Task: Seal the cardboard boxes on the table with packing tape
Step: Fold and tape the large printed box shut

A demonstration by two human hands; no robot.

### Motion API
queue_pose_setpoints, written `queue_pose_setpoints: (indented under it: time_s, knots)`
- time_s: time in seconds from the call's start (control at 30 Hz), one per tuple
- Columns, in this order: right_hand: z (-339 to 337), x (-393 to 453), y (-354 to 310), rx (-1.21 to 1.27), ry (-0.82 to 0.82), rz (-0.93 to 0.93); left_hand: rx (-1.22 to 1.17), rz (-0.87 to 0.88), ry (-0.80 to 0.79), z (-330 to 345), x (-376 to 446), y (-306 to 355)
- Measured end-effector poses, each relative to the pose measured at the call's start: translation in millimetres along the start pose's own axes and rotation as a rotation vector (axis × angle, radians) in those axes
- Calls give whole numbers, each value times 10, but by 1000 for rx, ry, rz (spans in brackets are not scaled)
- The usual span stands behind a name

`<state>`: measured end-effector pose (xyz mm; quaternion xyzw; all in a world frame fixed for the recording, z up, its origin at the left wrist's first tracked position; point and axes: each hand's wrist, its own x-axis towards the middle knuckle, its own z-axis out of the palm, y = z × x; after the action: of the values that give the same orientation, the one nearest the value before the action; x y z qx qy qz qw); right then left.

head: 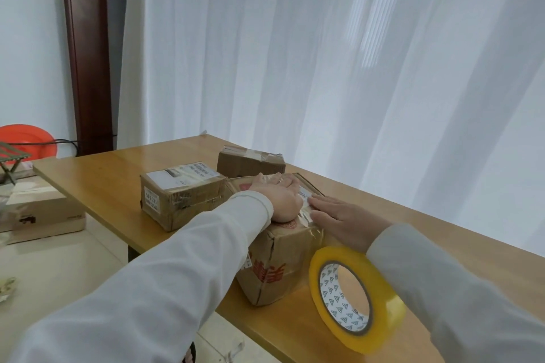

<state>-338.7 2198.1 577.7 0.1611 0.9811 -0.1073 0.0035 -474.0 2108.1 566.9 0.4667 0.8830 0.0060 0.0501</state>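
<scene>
A wooden surface (97, 177) is standing before white curtains (324, 67). Your left hand (277, 200) and right hand (345, 219), fingers flat, gripping nothing, are pressing the near cardboard box (274, 265); the tape roll (354, 300) is leaning just right.

Three boxes are crowding the middle of the desk (103, 168): the near box (274, 268), a labelled box (180, 200) just beside it on the left, and a taped box (250, 160) behind. The tape roll (354, 297) is standing on edge just right of the near box, narrowing that side. Bare desk is lying open to the far left and along the right, toward the curtain (354, 67).
</scene>
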Motion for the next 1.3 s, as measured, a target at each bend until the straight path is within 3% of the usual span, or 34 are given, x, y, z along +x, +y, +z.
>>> queue_pose_setpoints:
  time_s: [0.27,0.5,0.7,1.0,1.17,1.3]
  knots:
    - [0,54,-54,-327,86,100,-21,-15,87,34,-70,11]
    - [55,-134,-70,-91,51,-115,-112,-238,194,74,0,-66]
    - [37,-183,-119,-53,16,-171,-121,-197,281,47,4,-155]
    - [91,219,-369,-184,-94,-82,-498,-124,325,-43,-18,-417]
    - [118,313,-445,-107,-100,-98,-505,-109,446,39,-29,-446]
    - [68,150,-318,58,-158,-139,-282,-211,493,66,-17,-327]
